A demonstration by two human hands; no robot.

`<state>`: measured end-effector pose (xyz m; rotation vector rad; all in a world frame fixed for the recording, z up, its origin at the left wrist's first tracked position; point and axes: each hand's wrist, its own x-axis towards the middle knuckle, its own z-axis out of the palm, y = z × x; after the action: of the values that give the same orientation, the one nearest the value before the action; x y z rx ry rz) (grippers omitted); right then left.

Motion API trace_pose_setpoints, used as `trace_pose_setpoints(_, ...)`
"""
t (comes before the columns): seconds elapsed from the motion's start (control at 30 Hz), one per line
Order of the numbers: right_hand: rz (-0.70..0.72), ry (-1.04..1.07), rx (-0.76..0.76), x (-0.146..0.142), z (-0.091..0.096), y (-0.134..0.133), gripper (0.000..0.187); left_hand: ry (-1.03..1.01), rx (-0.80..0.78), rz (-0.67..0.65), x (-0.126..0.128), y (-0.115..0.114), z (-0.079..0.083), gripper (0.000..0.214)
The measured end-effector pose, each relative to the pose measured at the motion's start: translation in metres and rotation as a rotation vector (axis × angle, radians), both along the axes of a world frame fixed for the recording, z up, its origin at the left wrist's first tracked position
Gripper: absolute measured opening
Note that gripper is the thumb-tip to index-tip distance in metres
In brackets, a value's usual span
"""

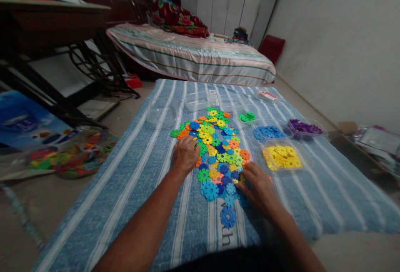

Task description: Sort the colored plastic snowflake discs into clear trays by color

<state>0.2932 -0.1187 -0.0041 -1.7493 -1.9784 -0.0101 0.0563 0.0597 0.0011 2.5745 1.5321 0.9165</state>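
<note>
Reaching over the counter (131, 168) from its near side, two hands work at a loose pile of discs (221, 157). The pile runs from the middle of the striped cloth toward the person, mixing green, orange, yellow and blue. The left hand (186, 153) rests at its left edge, fingers bent down and close together over the discs; whether they pinch one, I cannot tell. The right hand (258, 182) is at the lower right edge, thumb apart from the fingers, tips among the discs; a grip there cannot be made out either.

A blue disc (228, 217) lies nearest the person, on the cloth lettering. Left of the pile, a broad band of bare cloth reaches to the counter's left edge. On the right, a yellow tub (308, 160) stands just beyond the right hand, narrowing the room there; past it, cloth slopes off to the right edge. A blue tub (289, 136) and a purple tub (325, 131) stand behind, and a green tub (256, 121) sits near the pile's far end. Clear tubs (161, 116) line the far left, short of the far edge. Beyond that edge is a bed (193, 53).
</note>
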Motion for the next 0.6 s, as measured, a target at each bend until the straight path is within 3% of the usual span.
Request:
trace_pose_setpoints(0.37, -0.021, 0.192, -0.059, -0.0038, 0.0087, 0.0029, 0.015, 0.037, -0.002, 0.001, 0.0, -0.0018, 0.0043, 0.024)
trace_pose_setpoints(0.5, -0.056, 0.289, -0.039, -0.0056, 0.0078, 0.003, 0.017, 0.01, -0.008, 0.002, -0.0003, -0.0019, 0.0028, 0.023)
trace_pose_setpoints(0.6, -0.049, 0.359, -0.001, -0.0058, 0.0076, 0.0036, 0.008, -0.009, -0.018, 0.002, -0.0001, -0.0018, 0.002, 0.023)
